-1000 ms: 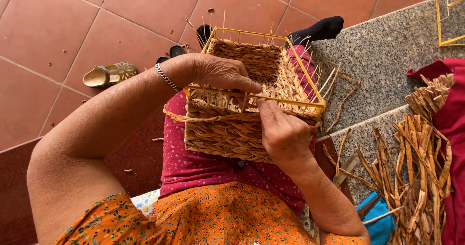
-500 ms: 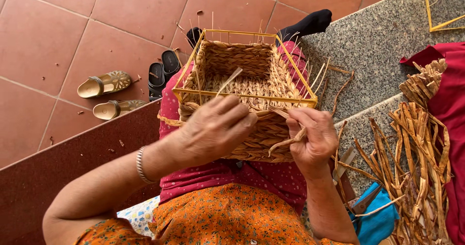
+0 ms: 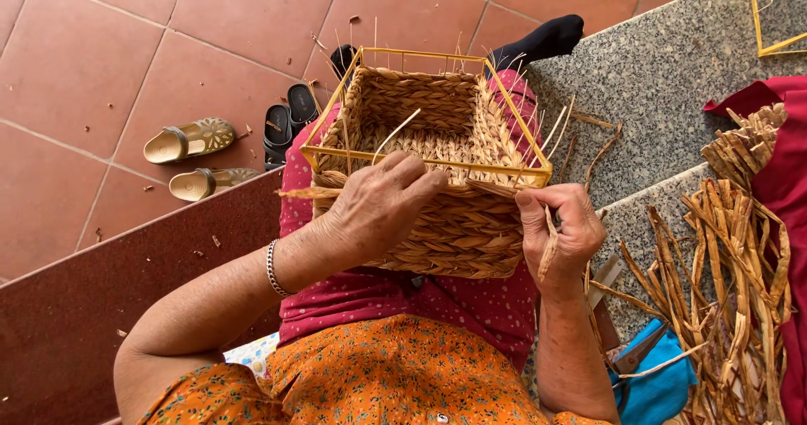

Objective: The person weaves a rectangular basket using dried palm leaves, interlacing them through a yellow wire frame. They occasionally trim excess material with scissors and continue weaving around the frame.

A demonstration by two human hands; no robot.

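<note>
A woven basket [image 3: 437, 181] on a yellow wire frame [image 3: 424, 163] sits at the centre of the frame, resting on the person's lap over a red dotted cloth [image 3: 471, 307]. The left hand [image 3: 378, 206] lies against the near wall of the basket, just below the frame's front bar, its fingers curled around a pale strand [image 3: 395, 135] that rises over the basket's inside — the grip is closed on that strand. The right hand [image 3: 559, 227] is at the basket's lower right corner, touching the weave, with its grip closed on a dry fibre strip [image 3: 548, 253] that hangs down across the palm. A bracelet [image 3: 271, 268] circles the left wrist. In the right of the frame a pile of dry fibres [image 3: 723, 265] lies on the grey stone ledge [image 3: 656, 63], with a blue cloth [image 3: 651, 383] at the lower right — scissors [image 3: 626, 359] rest on it. In the left of the frame two tan sandals [image 3: 189, 156] lie on the red floor tiles [image 3: 101, 63], with dark sandals [image 3: 290, 114] just beside them.
</note>
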